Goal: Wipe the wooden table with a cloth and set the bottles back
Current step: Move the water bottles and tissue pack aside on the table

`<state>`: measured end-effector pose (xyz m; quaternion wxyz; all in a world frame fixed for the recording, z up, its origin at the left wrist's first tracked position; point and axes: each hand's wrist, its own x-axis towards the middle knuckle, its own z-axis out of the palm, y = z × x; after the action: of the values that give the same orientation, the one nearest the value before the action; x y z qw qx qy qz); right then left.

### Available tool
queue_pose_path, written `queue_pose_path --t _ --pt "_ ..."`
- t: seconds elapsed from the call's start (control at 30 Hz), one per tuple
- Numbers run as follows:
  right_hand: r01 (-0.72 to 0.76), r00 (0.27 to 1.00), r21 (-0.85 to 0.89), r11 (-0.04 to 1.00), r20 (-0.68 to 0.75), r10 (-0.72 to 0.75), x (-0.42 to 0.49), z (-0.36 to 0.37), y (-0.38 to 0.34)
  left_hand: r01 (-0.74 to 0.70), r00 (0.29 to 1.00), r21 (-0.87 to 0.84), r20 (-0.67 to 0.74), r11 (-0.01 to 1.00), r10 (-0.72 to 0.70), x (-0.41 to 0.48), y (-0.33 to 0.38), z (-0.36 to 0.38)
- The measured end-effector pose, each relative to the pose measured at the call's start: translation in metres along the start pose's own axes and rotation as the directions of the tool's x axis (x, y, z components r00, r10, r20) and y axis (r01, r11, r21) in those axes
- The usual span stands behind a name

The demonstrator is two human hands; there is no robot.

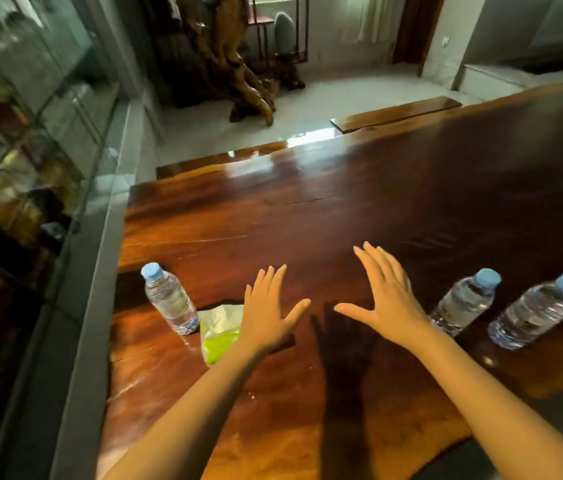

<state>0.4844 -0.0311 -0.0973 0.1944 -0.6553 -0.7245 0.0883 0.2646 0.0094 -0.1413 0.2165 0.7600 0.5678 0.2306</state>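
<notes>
glossy wooden table | pale floor beyond | left hand, right hand: fingers spread, empty

My crumpled white-green cloth lies on the glossy wooden counter. First bottle stands just left of it; second bottle and third bottle, blue-capped, well right.

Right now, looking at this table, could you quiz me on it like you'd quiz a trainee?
1. How many bottles stand on the wooden table?
2. True or false: the left hand and the right hand both hold nothing.
3. The green-and-white cloth lies beside: A the lone left-side bottle; B the right-side pair; C the table's far edge.
Key: 1 three; 2 true; 3 A.
</notes>
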Motion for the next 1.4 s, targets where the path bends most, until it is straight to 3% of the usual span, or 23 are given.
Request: queue_pose_path --t 0.2,0.43,0.63,0.8,0.87,1.03,1.4 --pt "0.08 0.983 -0.008 0.997 0.166 -0.078 0.011 0.066 -0.076 0.13 0.991 0.056 -0.053 0.99 -0.127 -0.036 -0.066 -0.055" --pt "0.132 0.961 0.008 0.991 0.245 -0.13 0.019 0.118 -0.134 0.227 0.971 0.057 -0.085 0.972 -0.221 -0.075 -0.124 -0.09" --pt "0.09 0.927 -0.006 0.996 0.366 -0.081 0.023 0.152 -0.148 0.238 0.96 0.018 -0.159 0.971 -0.232 -0.081 -0.158 -0.101" --pt "0.071 0.858 -0.099 0.993 0.514 -0.01 0.026 0.17 -0.143 0.408 0.899 -0.066 -0.146 0.911 -0.413 -0.059 -0.177 -0.099" --pt "0.066 0.84 -0.134 0.989 0.543 0.018 0.027 0.175 -0.139 0.397 0.9 -0.144 -0.134 0.906 -0.416 -0.047 -0.182 -0.099" --pt "0.03 0.814 -0.159 0.987 0.577 0.068 0.028 0.185 -0.128 0.268 0.945 -0.337 -0.091 0.903 -0.314 -0.021 -0.184 -0.096" --pt "-0.078 0.919 -0.012 0.997 0.388 0.076 0.021 0.215 -0.115 0.289 0.857 -0.568 -0.205 0.77 -0.473 -0.006 -0.192 -0.069"
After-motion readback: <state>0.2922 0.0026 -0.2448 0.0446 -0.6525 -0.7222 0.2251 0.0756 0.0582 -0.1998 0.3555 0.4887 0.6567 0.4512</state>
